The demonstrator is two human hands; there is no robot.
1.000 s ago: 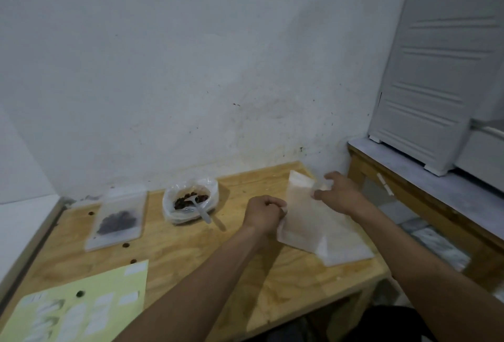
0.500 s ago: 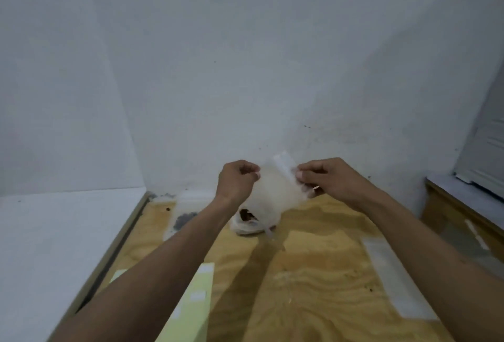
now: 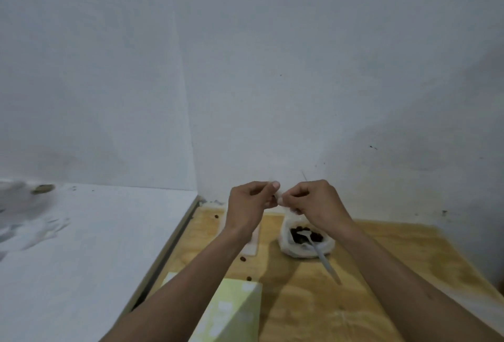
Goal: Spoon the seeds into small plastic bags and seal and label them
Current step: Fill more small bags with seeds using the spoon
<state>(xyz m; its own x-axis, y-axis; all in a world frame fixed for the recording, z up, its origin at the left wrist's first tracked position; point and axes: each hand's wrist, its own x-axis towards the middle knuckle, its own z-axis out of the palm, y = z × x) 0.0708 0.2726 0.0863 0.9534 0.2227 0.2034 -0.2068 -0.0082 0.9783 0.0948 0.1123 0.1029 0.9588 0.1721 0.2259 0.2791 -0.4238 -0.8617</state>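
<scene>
My left hand (image 3: 249,204) and my right hand (image 3: 313,202) are raised together above the back of the wooden table (image 3: 381,260), fingertips almost meeting. Between them they pinch the top of a small clear plastic bag (image 3: 289,212), which is hard to make out against the white wall. Below the hands sits an open white bag of dark seeds (image 3: 305,243) with a white plastic spoon (image 3: 326,261) resting in it, handle pointing toward me. A flat filled bag (image 3: 253,245) lies partly hidden under my left wrist. A yellow-green label sheet (image 3: 231,311) lies near the front.
A few loose seeds (image 3: 242,259) lie on the wood near the flat bag. A white surface (image 3: 81,260) adjoins the table's left edge. White walls close the corner behind the table.
The view has swung left and up. My hands have come closer together on the small bag, and the seed bag with the spoon now shows below my right hand.
</scene>
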